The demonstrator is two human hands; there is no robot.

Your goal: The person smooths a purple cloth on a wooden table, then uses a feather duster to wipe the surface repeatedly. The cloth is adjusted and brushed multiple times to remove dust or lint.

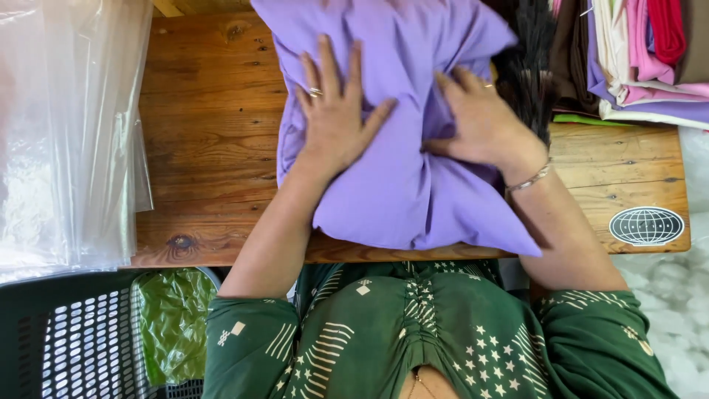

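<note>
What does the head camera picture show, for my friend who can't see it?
Two bare hands press flat on a plump purple fabric pillow lying on a brown wooden table: the left hand spread open, the right hand bunching the cloth. Clear plastic bags lie at the left, folded coloured fabrics are stacked at the top right, and a black plastic basket sits below.
</note>
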